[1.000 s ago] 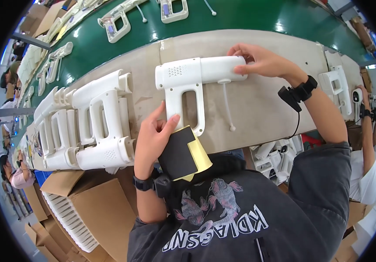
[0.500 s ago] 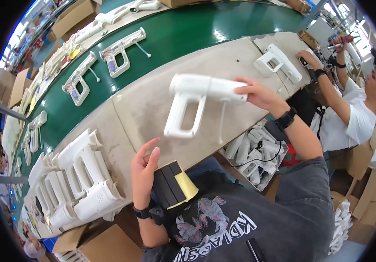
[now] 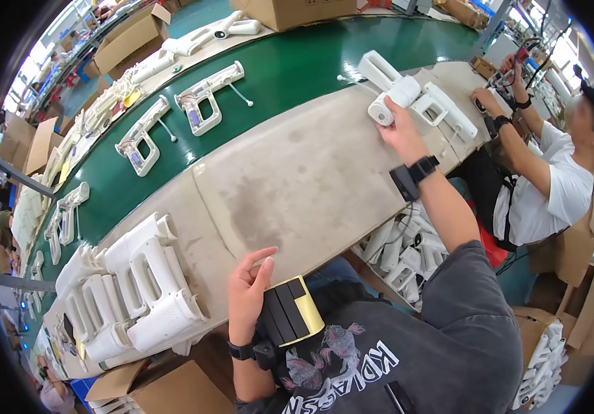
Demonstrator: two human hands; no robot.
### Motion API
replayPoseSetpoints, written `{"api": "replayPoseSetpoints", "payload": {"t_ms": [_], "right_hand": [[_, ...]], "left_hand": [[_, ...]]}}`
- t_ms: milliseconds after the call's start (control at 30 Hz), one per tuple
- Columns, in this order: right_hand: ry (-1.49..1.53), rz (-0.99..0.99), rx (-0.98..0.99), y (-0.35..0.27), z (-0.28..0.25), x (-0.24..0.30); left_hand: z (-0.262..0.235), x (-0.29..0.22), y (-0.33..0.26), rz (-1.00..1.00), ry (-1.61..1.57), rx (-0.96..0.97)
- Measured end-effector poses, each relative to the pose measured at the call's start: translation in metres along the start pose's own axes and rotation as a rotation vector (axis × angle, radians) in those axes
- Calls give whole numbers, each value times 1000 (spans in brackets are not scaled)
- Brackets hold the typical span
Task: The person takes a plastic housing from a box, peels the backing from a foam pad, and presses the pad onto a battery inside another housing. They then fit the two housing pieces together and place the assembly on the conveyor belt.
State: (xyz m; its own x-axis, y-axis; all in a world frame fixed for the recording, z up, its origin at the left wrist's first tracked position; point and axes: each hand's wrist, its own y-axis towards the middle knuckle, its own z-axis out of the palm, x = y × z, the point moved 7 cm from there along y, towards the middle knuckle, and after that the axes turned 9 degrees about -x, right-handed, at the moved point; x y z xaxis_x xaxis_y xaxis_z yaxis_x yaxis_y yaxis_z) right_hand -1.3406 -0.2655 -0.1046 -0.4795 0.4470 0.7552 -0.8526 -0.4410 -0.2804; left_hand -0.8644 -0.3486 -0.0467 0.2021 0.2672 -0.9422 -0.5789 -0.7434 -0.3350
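Note:
My right hand (image 3: 402, 131) is stretched out to the far right and gripped around one end of a white gun-shaped plastic housing (image 3: 395, 93). Its looped handle points away over the edge of the green belt, and a thin white stalk with a small round tip sticks out to the left. Just right of it, a similar white housing (image 3: 442, 114) lies on the worktop. My left hand (image 3: 249, 297) hovers at the near edge, index finger and thumb apart, with nothing between them. Black foam strips on yellow backing (image 3: 292, 310) sit right beside it, against my shirt.
Open housing halves (image 3: 207, 100) lie on the green belt (image 3: 297, 65). White housings (image 3: 149, 283) stand in a row at the left of the worktop (image 3: 276, 186). A box of white parts (image 3: 407, 255) stands below the near edge. A co-worker (image 3: 545, 165) works at right.
My right hand has carried the white housing from mid-worktop to the far right and turned it, its handle now pointing away. My left hand keeps nearly the same pose beside the foam strips.

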Motion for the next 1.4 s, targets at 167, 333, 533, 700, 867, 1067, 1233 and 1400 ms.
{"api": "replayPoseSetpoints", "payload": {"t_ms": [167, 333, 533, 700, 867, 1067, 1233, 1400], "right_hand": [[154, -171, -253, 58, 4, 1], [-1360, -1062, 4, -8, 38, 31], [-490, -279, 252, -84, 148, -48], [-1212, -860, 979, -105, 297, -147], [-1593, -1448, 960, -55, 326, -210], [-1631, -1524, 992, -46, 339, -207], [-1565, -1523, 1087, -86, 337, -175], [-1377, -1472, 1258, -208, 312, -134]], "left_hand": [[-4, 11, -4, -12, -16, 19], [-16, 16, -16, -32, -56, -49], [-24, 18, -30, -58, -161, 4], [-31, 32, -55, -64, -60, 13], [-34, 68, -95, -120, -85, 102], [-52, 82, -132, -155, -70, 207], [-65, 71, -123, -52, -141, 249], [-55, 58, -102, -14, -189, 212]]}}
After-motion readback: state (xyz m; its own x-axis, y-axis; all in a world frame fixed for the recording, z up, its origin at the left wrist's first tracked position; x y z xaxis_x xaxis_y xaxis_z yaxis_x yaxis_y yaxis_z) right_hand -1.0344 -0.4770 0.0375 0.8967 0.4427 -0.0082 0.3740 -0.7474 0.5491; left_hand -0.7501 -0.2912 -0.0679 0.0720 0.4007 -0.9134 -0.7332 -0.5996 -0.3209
